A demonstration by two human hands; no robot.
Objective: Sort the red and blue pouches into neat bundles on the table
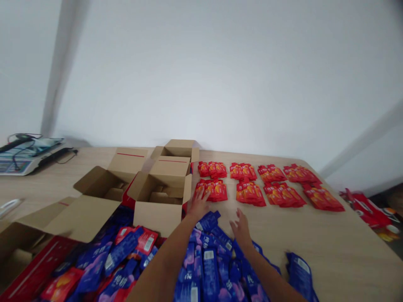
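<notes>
My left hand (199,204) reaches forward with its fingers spread flat, touching the nearest stack of red pouches (214,189) beside an open cardboard box (160,197). My right hand (241,229) is open too, fingers apart, hovering over the bare wooden table (330,243) just beyond a heap of blue pouches (208,260). Neither hand holds anything. Both forearms pass over the blue heap.
Several stacks of red pouches (277,184) lie in two rows at the back right. A second open box (103,186) and another box (19,247) stand left. A scale (28,155) sits far left. More red packs (368,209) lie off the table's right edge.
</notes>
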